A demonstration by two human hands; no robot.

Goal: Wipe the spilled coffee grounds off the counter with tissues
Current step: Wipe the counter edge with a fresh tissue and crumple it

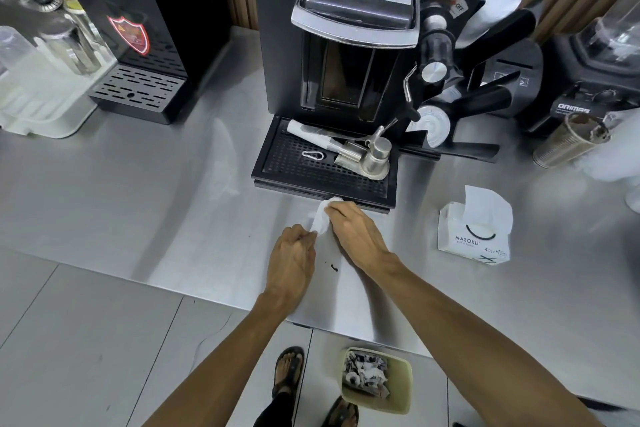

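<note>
A white tissue (321,218) lies crumpled on the steel counter (156,204) just in front of the coffee machine's drip tray (322,180). My right hand (356,232) lies over the tissue and holds it against the counter. My left hand (292,256) pinches the tissue's near end with curled fingers. A small dark smear of coffee grounds (333,267) sits on the counter between my wrists, with a tiny speck (248,236) further left.
A white tissue box (474,236) stands on the right. The black coffee machine (349,55) rises directly behind, with metal parts on its tray. A metal cup (568,142) and blender stand far right, a black dispenser (138,45) left. A bin (377,380) of used tissues sits on the floor.
</note>
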